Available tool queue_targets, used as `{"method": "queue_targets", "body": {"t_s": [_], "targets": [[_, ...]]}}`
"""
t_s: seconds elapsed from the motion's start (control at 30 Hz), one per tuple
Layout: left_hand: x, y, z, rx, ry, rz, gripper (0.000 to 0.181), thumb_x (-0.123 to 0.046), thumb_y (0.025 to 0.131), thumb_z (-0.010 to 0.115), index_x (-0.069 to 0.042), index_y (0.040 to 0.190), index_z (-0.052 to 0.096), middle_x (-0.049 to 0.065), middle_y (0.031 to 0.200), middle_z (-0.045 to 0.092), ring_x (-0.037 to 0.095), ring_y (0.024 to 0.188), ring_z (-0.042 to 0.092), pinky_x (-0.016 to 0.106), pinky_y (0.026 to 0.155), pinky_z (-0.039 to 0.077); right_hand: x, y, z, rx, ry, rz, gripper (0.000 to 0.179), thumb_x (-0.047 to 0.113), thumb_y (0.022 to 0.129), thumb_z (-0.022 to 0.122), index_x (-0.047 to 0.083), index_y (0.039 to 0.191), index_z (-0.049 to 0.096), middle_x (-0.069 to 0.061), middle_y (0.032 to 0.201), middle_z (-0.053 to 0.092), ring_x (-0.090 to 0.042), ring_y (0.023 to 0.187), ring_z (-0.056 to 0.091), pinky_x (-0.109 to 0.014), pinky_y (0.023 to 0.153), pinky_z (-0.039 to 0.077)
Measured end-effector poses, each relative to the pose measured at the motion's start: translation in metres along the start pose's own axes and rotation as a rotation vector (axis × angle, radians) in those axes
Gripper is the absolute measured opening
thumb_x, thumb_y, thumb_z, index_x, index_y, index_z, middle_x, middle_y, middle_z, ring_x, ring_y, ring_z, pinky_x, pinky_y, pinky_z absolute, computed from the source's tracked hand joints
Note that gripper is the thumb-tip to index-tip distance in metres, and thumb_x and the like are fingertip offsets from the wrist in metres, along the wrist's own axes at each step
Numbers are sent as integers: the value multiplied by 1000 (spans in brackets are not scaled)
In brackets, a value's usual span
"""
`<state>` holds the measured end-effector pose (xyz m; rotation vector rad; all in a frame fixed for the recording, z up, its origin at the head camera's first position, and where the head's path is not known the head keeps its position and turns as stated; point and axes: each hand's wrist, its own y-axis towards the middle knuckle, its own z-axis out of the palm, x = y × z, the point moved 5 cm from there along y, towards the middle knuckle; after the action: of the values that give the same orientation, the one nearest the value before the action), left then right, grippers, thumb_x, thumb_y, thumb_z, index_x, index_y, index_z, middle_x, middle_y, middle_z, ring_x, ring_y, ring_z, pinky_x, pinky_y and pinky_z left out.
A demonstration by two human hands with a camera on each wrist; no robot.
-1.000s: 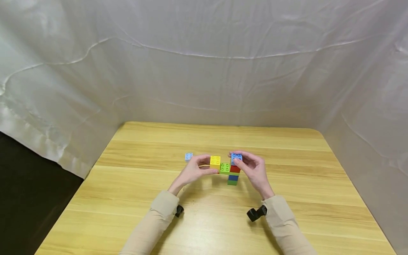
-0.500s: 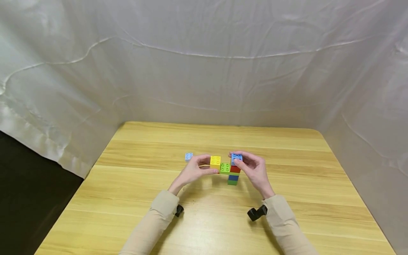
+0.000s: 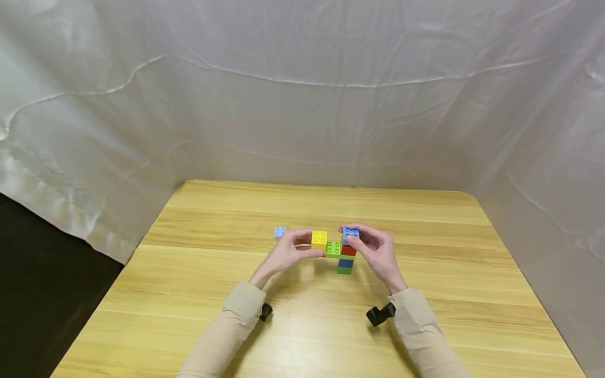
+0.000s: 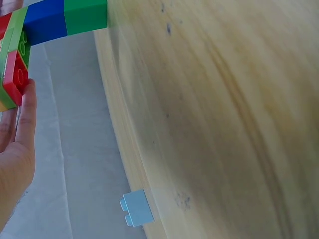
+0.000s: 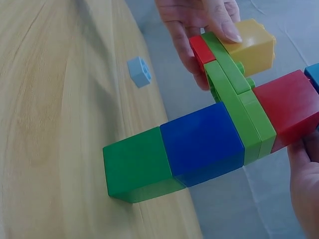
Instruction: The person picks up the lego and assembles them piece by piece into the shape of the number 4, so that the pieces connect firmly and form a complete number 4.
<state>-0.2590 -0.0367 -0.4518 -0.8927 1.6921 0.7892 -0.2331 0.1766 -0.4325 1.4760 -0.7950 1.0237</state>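
A structure of toy building bricks is between both hands. Its column has a dark green brick (image 5: 137, 162) at the bottom, then a dark blue brick (image 5: 202, 142), light green pieces (image 5: 249, 119), a red brick (image 5: 286, 107) and a blue brick (image 3: 351, 235) on top. The light green pieces reach sideways to a yellow brick (image 3: 319, 240), with a small red piece (image 4: 16, 77) underneath. My left hand (image 3: 289, 253) pinches the yellow brick end, its fingertips at the red piece. My right hand (image 3: 379, 253) grips the blue brick at the top, thumb on its near side.
A loose light blue brick (image 3: 280, 232) lies on the wooden table (image 3: 227, 220) beyond my left hand. Pale curtains (image 3: 331, 115) hang around the back and sides of the table.
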Motion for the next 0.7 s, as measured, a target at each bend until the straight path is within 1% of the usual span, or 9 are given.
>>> {"method": "queue_targets", "body": {"t_s": [0.2,0.43,0.63,0.7], "targets": [[1,1,0,7,-12,-6,42,-14,88,78,-3,127,66,19,120,71,24,106,70,33,92,61,-2,0,0,2,-15,-4,31,3,94,68,-11,122,64,6,118,76,-12,109,71,-22,91,59],[-1,1,-1,12,-5,-2,42,-14,88,79,-4,126,66,18,120,71,24,107,70,33,91,61,-3,1,1,-3,-14,1,31,6,95,68,-10,122,64,3,117,76,-17,111,72,-23,92,59],[0,1,-1,10,-2,-7,42,-15,88,79,-4,126,66,18,119,71,24,106,70,33,92,61,-3,-1,2,2,4,-2,32,5,95,67,-10,124,63,2,119,76,-16,111,71,-23,92,59],[1,0,-1,8,0,-10,42,-16,88,79,-4,126,66,18,119,71,23,106,70,33,92,61,-4,-2,2,1,16,3,33,6,96,67,-10,125,62,3,120,75,-14,112,71,-23,93,58]]}}
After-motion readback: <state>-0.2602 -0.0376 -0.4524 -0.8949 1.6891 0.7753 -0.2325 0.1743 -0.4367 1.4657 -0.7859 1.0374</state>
